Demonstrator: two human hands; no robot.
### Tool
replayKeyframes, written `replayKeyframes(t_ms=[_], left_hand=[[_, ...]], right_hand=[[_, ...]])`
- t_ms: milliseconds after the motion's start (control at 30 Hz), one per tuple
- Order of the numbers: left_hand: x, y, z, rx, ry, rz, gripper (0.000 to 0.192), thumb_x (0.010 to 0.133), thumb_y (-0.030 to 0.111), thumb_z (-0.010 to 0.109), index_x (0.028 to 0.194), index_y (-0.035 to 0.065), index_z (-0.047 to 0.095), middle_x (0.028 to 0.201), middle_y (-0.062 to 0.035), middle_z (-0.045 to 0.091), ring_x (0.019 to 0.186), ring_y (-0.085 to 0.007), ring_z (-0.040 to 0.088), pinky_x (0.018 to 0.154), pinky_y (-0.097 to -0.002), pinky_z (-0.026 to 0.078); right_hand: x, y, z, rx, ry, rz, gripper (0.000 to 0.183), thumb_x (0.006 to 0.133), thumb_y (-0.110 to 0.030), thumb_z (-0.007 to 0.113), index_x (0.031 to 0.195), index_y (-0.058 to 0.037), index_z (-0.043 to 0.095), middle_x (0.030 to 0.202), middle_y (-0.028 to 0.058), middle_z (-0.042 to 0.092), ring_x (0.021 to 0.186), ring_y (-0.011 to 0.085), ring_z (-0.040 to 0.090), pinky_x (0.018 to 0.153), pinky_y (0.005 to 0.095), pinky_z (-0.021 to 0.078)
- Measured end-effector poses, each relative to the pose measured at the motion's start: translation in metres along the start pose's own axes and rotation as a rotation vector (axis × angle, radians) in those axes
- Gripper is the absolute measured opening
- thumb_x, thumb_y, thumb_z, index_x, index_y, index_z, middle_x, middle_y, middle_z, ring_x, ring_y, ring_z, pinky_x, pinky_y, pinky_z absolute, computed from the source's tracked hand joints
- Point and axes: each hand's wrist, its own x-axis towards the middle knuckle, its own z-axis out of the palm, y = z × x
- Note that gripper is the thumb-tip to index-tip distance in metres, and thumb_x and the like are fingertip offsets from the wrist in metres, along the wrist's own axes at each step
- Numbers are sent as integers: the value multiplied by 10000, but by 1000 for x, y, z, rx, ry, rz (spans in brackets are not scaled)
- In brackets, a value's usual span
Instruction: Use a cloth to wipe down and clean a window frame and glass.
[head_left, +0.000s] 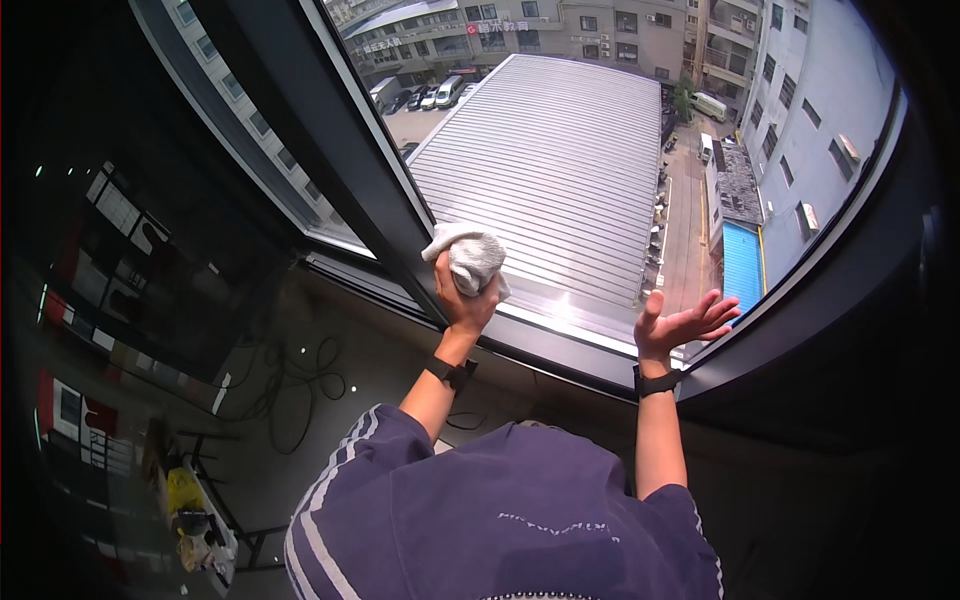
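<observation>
A crumpled white cloth (477, 259) is gripped in my left hand (463, 304), low on the window beside the dark upright frame bar (367, 157). My right hand (679, 324) is raised near the lower right corner of the window, palm up, fingers spread and holding nothing. Whether it touches the glass, I cannot tell. Each wrist wears a black band. Under both hands runs the dark lower window frame (570, 364).
Outside the glass lies a ribbed metal roof (547, 172) among buildings. Below on the left, a looped black cable (292, 390) lies on the floor. A small table (217, 536) carries a yellow item (184, 491) and other things.
</observation>
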Motion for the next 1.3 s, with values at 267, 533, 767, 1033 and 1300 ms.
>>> replayKeyframes(t_ms=[267, 533, 767, 1033, 1300], left_hand=[[134, 72, 7, 11, 128, 159, 821, 697, 82, 868, 1379, -9, 421, 1219, -206, 587, 1105, -345, 618, 991, -429, 469], [-6, 14, 32, -19, 46, 94, 828, 725, 78, 840, 1395, -21, 364, 1276, -187, 494, 1193, -315, 525, 1055, -423, 398], [-130, -45, 21, 170, -128, -372, 917, 776, 222, 847, 1452, -10, 272, 1378, -240, 399, 1307, -393, 426, 1104, -482, 346], [-126, -61, 6, 7, 19, -592, 763, 734, 104, 868, 1375, 23, 462, 1298, -161, 579, 1197, -269, 565, 1036, -381, 435], [-48, -44, -6, -24, 209, -319, 777, 793, 47, 822, 1408, -20, 352, 1380, -160, 458, 1281, -274, 483, 1103, -400, 382]], right_hand=[[1, 0, 1, -3, 9, -17, 929, 901, -621, 535, 1615, -139, 187, 1692, 176, 50, 1563, 349, -60, 1177, 597, -131], [-2, 4, 2, -28, 21, -45, 940, 913, -663, 511, 1618, -137, 180, 1688, 192, 46, 1561, 367, -54, 1177, 611, -112], [-2, 5, 4, -52, 28, -69, 926, 922, -680, 492, 1615, -137, 204, 1684, 204, 75, 1561, 380, -24, 1177, 626, -84], [-2, 6, 4, -36, 36, -87, 909, 927, -663, 498, 1616, -144, 208, 1685, 202, 76, 1563, 374, -21, 1178, 622, -91], [0, 4, 1, -7, 14, -96, 916, 914, -627, 539, 1607, -119, 222, 1679, 223, 76, 1559, 387, -37, 1173, 618, -114]])
